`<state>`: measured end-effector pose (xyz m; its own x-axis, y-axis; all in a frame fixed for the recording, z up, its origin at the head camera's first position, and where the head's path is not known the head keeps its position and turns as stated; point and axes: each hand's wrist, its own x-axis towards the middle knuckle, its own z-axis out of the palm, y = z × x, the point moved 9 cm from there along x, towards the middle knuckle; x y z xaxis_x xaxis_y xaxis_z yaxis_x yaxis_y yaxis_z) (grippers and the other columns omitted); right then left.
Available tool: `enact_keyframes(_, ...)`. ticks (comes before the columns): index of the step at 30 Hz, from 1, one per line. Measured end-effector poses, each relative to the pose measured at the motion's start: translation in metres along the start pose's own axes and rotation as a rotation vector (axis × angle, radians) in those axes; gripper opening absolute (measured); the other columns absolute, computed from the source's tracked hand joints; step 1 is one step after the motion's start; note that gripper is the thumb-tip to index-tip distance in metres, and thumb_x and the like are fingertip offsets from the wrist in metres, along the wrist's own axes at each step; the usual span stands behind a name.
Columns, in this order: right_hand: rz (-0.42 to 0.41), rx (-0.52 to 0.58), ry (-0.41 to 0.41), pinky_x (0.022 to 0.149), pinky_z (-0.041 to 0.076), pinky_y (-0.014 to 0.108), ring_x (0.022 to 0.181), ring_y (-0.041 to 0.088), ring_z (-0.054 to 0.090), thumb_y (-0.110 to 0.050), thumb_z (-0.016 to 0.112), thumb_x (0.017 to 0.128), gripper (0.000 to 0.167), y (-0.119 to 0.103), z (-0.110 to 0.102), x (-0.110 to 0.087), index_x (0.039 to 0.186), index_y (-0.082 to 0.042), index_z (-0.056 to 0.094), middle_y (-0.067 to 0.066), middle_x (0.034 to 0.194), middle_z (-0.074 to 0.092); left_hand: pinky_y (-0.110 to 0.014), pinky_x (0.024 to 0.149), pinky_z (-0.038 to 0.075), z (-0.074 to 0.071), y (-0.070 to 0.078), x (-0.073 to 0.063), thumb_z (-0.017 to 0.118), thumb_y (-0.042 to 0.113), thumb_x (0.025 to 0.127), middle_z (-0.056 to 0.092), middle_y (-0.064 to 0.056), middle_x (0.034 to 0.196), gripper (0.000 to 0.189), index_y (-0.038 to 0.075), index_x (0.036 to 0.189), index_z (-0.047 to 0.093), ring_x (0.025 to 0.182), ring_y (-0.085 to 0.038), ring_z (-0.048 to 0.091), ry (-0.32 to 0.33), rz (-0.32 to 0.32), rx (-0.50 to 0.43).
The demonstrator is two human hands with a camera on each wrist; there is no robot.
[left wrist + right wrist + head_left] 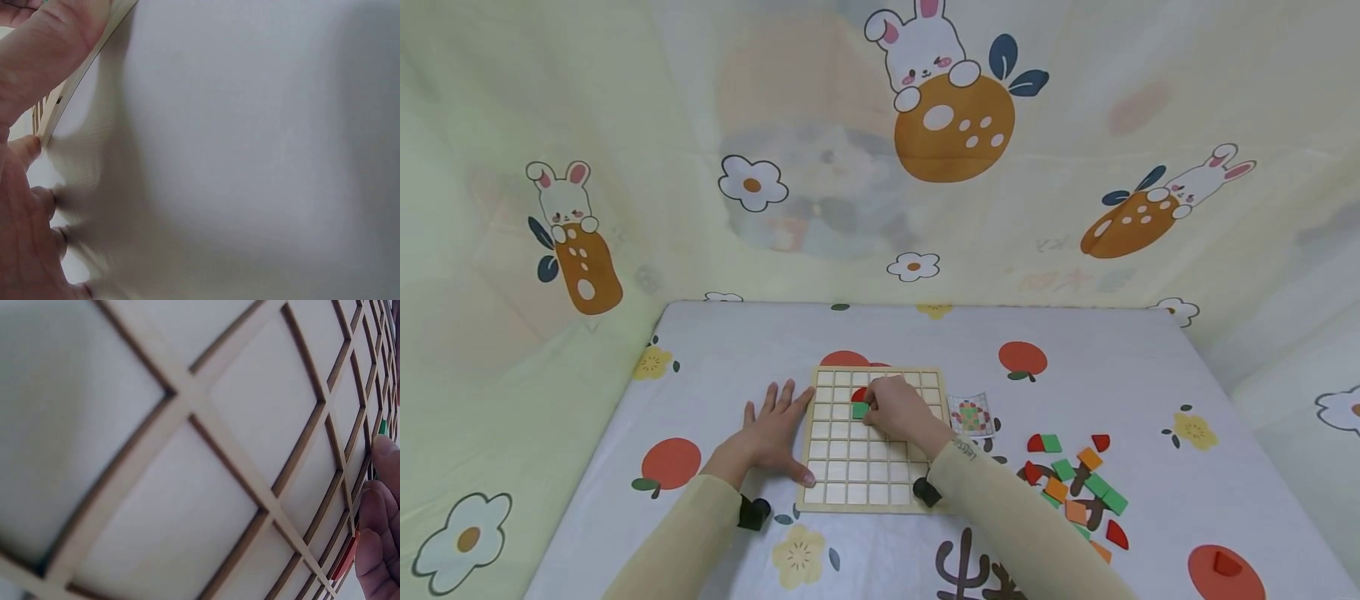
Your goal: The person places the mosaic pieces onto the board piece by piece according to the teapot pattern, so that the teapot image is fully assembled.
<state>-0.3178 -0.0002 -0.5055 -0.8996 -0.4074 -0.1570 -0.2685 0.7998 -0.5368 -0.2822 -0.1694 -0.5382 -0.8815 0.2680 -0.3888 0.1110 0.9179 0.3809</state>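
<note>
The right hand [898, 408] lay over the upper middle of the wooden grid board [871, 439], its fingers curled down and pinching a green square tile [860, 410] at their tips. The tile sat directly under and just left of the fingertips, in a cell of the board's 3rd row, with a red piece [858, 394] touching it on the far side. In the right wrist view, the fingers [378, 531] lay against the lattice beside a sliver of red and green at the frame's edge. The left hand [772, 433] lay flat on the cloth with its fingers spread, the thumb pressed against the board's left edge [75, 81]; it held nothing. The right hand was therefore the nearer one to the tile, and the left served only as a brace. The loose colored pieces [1078, 483] lay in a heap well apart to the right of the board, past a small pattern card [971, 415].
</note>
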Motion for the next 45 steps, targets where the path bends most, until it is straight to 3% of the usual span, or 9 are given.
enact_keyframes(10,0.012,0.002,-0.013,0.074,0.055,0.031,0.076,0.013,0.059,-0.013,0.082,0.087,0.025,0.002,0.002,0.002,0.107,0.0,0.073,0.005,0.088,0.07,-0.078,0.119,0.001,0.0,0.001,0.0,0.096,0.049,0.06,0.005,-0.02,0.172,0.135,0.017,0.165,0.017,0.158,-0.048,-0.005,0.009,0.0,-0.002)
enact_keyframes(23,0.008,-0.06,0.001,0.077,0.057,0.034,0.079,0.015,0.063,-0.014,0.073,0.095,0.014,-0.004,0.001,0.002,0.102,-0.002,0.076,0.009,0.099,0.076,-0.078,0.119,0.002,-0.001,0.002,-0.001,0.096,0.05,0.06,0.005,-0.021,0.172,0.135,0.016,0.165,0.017,0.158,-0.048,-0.004,0.007,0.003,0.004)
enact_keyframes(32,0.002,-0.009,0.007,0.074,0.056,0.032,0.079,0.015,0.063,-0.015,0.072,0.096,0.015,0.001,-0.002,0.0,0.104,-0.003,0.075,0.007,0.096,0.074,-0.078,0.118,0.001,0.0,0.001,-0.001,0.096,0.05,0.06,0.004,-0.021,0.172,0.136,0.017,0.165,0.017,0.158,-0.048,-0.005,0.005,0.004,-0.002)
enact_keyframes(36,-0.014,0.057,0.041,0.07,0.053,0.029,0.074,0.012,0.06,-0.013,0.07,0.097,0.012,0.008,-0.015,-0.006,0.103,-0.004,0.076,0.006,0.091,0.072,-0.078,0.118,0.001,-0.001,0.001,-0.001,0.096,0.05,0.06,0.004,-0.02,0.172,0.136,0.017,0.165,0.017,0.158,-0.048,-0.005,0.005,0.002,-0.001)
enact_keyframes(40,-0.009,0.114,0.068,0.075,0.056,0.031,0.079,0.013,0.063,-0.013,0.07,0.097,0.015,0.019,-0.039,-0.018,0.106,-0.002,0.076,0.006,0.094,0.073,-0.078,0.118,0.001,0.0,0.001,-0.001,0.096,0.05,0.06,0.003,-0.021,0.172,0.136,0.017,0.165,0.017,0.158,-0.048,-0.005,0.002,0.002,0.0)
enact_keyframes(45,0.028,0.148,0.077,0.08,0.056,0.034,0.085,0.015,0.063,-0.015,0.07,0.097,0.02,0.051,-0.065,-0.037,0.11,-0.002,0.075,0.005,0.096,0.073,-0.078,0.118,0.0,0.001,0.0,0.001,0.095,0.051,0.061,0.003,-0.02,0.172,0.135,0.018,0.165,0.016,0.158,-0.048,-0.005,-0.003,0.001,0.008)
